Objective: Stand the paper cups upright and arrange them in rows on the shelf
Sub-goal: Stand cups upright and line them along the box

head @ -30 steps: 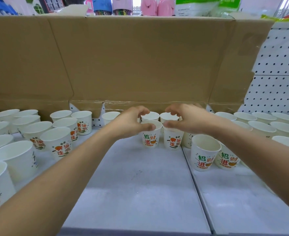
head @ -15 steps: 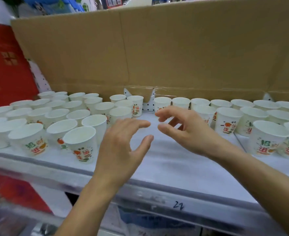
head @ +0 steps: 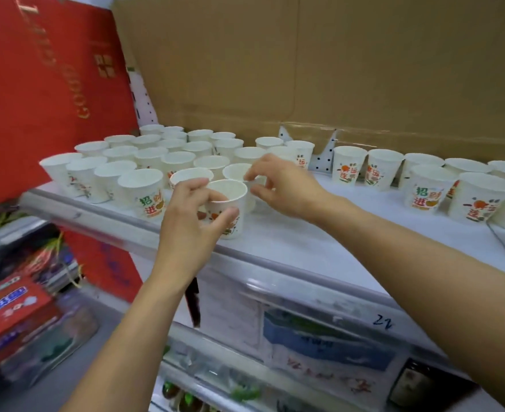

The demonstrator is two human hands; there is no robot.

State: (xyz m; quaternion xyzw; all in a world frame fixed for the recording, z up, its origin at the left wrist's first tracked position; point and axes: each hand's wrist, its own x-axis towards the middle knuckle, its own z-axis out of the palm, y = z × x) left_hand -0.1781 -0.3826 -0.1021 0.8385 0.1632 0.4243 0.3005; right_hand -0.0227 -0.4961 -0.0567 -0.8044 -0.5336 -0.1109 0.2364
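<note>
White shelf (head: 304, 233), rows of printed white paper cups (head: 150, 157): my left hand (head: 191, 221) grips the front cup (head: 230, 190), my right hand (head: 284, 185) pinches the rim of the cup behind (head: 235, 171).

Paper cups (head: 140, 185) stand on one white shelf (head: 319, 233), in two groups. The left cluster (head: 150, 154), toward ten o'clock, holds about twenty-seven cups in roughly five ranks; overlap keeps the tally from being exact. One of these, the front cup (head: 227, 190), is between the fingers (head: 229, 213) of the left hand (head: 191, 221). The right group (head: 349, 168), toward three o'clock, shows about nine cups, the last ones cut off by the frame edge. Two hands are in view, the second being the right hand (head: 284, 185). At twelve o'clock stands one cardboard sheet (head: 334, 69), at ten o'clock one red panel (head: 46, 84), and at eight o'clock one red box (head: 10, 316). One handwritten "22" (head: 384, 322) is on the shelf's front rail.
</note>
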